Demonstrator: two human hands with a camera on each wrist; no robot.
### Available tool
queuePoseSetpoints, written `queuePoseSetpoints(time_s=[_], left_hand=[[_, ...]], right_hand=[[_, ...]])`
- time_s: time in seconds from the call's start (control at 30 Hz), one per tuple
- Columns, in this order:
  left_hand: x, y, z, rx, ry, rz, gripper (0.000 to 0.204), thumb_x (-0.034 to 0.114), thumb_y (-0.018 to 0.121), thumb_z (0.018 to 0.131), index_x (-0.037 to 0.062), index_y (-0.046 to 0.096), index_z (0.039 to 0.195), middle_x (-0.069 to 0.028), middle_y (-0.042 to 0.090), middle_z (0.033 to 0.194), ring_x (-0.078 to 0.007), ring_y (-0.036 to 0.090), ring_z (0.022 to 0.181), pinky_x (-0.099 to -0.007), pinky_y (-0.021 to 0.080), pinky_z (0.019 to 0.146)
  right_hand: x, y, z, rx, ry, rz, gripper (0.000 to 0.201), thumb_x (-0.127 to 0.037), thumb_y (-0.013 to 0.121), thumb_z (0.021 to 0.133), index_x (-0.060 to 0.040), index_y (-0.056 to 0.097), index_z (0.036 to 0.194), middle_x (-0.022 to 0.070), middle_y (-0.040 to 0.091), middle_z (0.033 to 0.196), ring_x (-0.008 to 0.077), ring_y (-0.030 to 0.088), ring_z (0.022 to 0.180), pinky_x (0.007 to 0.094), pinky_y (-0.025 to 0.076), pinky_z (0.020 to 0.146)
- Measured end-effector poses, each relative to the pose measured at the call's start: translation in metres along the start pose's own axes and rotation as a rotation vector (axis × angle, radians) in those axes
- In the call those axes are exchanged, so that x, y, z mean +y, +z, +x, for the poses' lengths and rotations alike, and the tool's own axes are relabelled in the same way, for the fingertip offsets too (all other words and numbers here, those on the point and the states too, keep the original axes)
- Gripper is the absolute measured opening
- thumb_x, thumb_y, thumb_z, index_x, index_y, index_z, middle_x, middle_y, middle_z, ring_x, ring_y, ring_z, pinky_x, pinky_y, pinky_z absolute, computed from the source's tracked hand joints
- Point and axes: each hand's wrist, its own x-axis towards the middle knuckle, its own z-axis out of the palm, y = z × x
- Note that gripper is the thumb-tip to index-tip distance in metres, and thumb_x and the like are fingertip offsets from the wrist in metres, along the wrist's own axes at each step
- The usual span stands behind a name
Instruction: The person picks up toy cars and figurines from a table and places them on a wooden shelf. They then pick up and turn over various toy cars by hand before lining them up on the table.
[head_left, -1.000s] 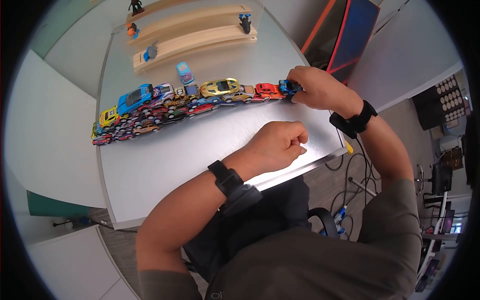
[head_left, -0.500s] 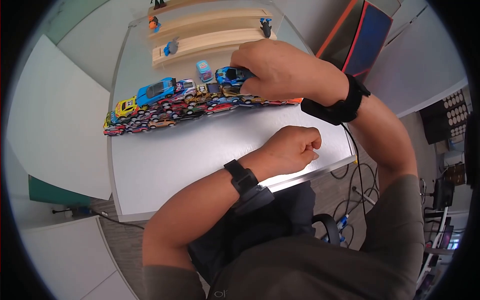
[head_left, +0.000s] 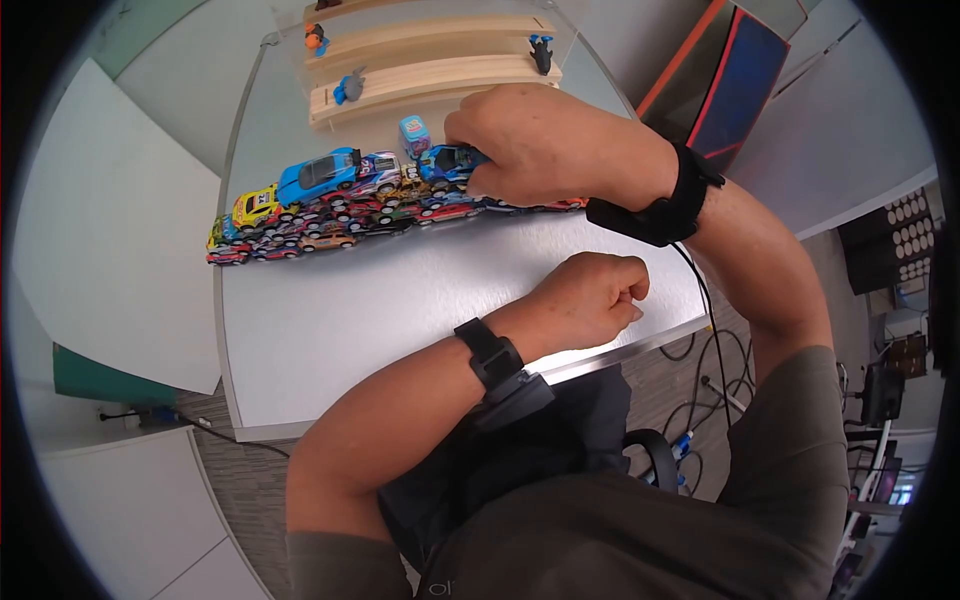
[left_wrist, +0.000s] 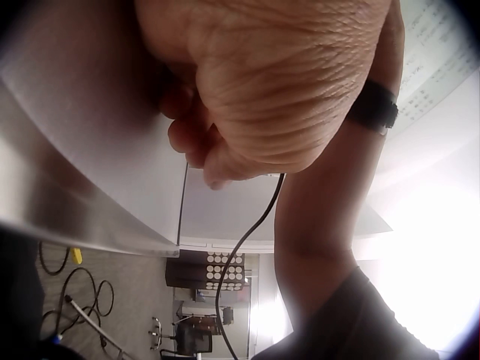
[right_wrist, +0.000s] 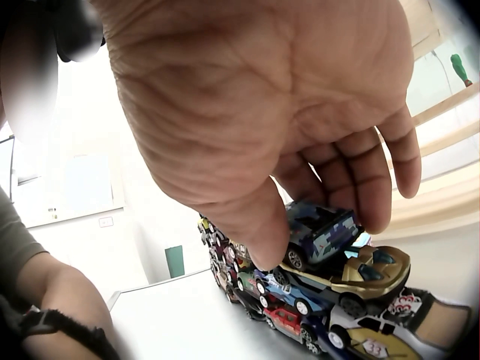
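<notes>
My right hand (head_left: 560, 140) grips a blue patterned toy car (right_wrist: 326, 234) between thumb and fingers. The car sits on top of a long stack of toy cars, right by a gold toy car (right_wrist: 381, 271) in the right wrist view. A large light-blue toy car (head_left: 318, 178) and a yellow one (head_left: 257, 206) lie on the stack's left part. From the head view, my right hand hides much of the stack's right end. My left hand (head_left: 580, 305) is idle over the near side of the table, fingers loosely curled and holding nothing.
Behind the stack stands a small light-blue container (head_left: 413, 135). Farther back on the table (head_left: 330, 320) are curved wooden tracks (head_left: 440, 90) with small figures on them, among them a grey-and-blue one (head_left: 349, 87). Cables hang beyond the table's right edge.
My right hand has carried the blue patterned car leftward from the stack's right end, then lowered it onto the stack near the light-blue container. My left hand has stayed nearly still.
</notes>
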Motion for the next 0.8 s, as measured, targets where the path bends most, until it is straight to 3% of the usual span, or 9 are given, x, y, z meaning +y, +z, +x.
queuePoseSetpoints(time_s=[0.23, 0.4, 0.8], left_hand=[[0.0, 0.0, -0.001, 0.006, -0.004, -0.004, 0.015, 0.006, 0.073, 0.084, 0.0019, 0.061, 0.091, -0.0118, 0.065, 0.075, -0.0244, 0.064, 0.069, -0.037, 0.05, 0.064], [0.0, 0.0, 0.0, -0.003, 0.002, 0.015, 0.014, 0.006, 0.073, 0.085, 0.0023, 0.061, 0.092, -0.0106, 0.064, 0.075, -0.0225, 0.062, 0.067, -0.036, 0.049, 0.063], [-0.001, 0.002, -0.001, -0.006, -0.028, -0.081, 0.014, 0.002, 0.072, 0.085, 0.0015, 0.06, 0.093, -0.0074, 0.062, 0.074, -0.0146, 0.061, 0.066, -0.0312, 0.049, 0.061]], right_hand=[[0.003, 0.0, -0.003, -0.008, 0.004, 0.038, 0.031, -0.017, 0.068, 0.076, 0.0067, 0.067, 0.096, 0.0253, 0.066, 0.087, 0.0434, 0.064, 0.086, 0.0492, 0.051, 0.078], [0.022, -0.003, -0.017, 0.099, 0.031, 0.029, 0.04, -0.025, 0.076, 0.079, 0.0046, 0.066, 0.103, 0.0219, 0.067, 0.091, 0.0384, 0.066, 0.087, 0.0443, 0.053, 0.076], [0.068, 0.028, -0.097, -0.026, 0.274, 0.095, 0.04, -0.013, 0.079, 0.074, 0.0008, 0.065, 0.108, 0.0165, 0.066, 0.101, 0.0341, 0.065, 0.096, 0.041, 0.052, 0.082]])
